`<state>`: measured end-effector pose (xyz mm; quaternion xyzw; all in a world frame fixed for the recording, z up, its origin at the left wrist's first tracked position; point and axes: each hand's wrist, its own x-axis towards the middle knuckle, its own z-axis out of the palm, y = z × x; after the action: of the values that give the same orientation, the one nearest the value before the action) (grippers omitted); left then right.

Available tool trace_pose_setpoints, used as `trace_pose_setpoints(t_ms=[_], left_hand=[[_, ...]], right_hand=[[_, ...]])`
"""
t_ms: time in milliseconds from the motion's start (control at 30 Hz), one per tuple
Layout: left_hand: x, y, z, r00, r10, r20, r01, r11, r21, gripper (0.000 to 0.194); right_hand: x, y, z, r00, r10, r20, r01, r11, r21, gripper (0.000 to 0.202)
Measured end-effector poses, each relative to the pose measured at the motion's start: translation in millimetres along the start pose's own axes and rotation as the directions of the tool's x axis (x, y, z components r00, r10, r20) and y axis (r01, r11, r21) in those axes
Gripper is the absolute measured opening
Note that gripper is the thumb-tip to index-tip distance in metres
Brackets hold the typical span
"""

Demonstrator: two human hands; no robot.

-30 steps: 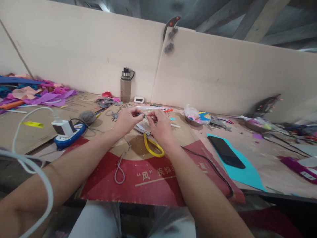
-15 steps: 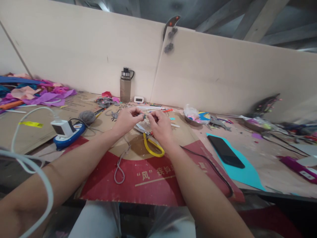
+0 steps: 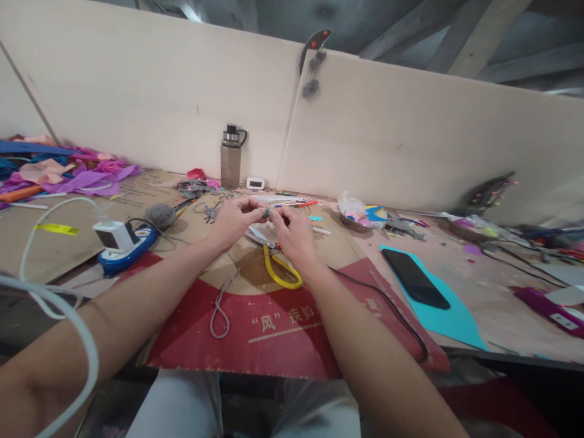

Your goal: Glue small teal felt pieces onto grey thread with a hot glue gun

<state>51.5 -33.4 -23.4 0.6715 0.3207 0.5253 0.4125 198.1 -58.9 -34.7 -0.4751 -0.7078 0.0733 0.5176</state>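
Teal bit [image 3: 266, 213] clearer between hands [image 3: 233, 224]

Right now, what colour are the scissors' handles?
The visible scissors handle is bright yellow; it shows best in the head view.

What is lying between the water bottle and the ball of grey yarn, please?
A small heap of grey scraps with pink and red bits and, nearer the yarn, something thin and dark; the head view shows this.
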Motion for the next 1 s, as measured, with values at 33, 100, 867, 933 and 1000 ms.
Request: trace_pose_setpoints(t_ms=[33,100,867,933,1000], left_hand=[[-0.4,0.5,0.2,1.0,-0.005,-0.002,0.005,1.0,-0.005,0.014],[-0.8,0.8,0.3,1.0,-0.012,-0.012,0.012,1.0,0.003,0.013],[-1.7,2.8,-0.6,0.986,0.157,0.059,-0.162,0.808,0.566,0.015],[-2.8,3.6,0.2,0.982,0.17,0.079,-0.184,0.804,0.566,0.015],[-3.7,4.9,0.6,0.98,0.18,0.082,-0.195,0.805,0.561,0.014]], right_hand=[[-0.1,-0.3,-0.1,1.0,0.002,-0.002,-0.002,1.0,0.01,0.026],[-0.5,-1.2,-0.4,1.0,0.01,-0.013,-0.009,0.999,0.04,0.023],[5.6,-5.5,-6.1,0.973,-0.231,-0.013,0.228,0.968,-0.108,0.009],[8.0,-0.9,-5.3,0.982,-0.189,-0.021,0.186,0.978,-0.089,0.007],[9.5,4.5,-5.1,0.991,-0.126,-0.033,0.124,0.99,-0.064,0.006]])
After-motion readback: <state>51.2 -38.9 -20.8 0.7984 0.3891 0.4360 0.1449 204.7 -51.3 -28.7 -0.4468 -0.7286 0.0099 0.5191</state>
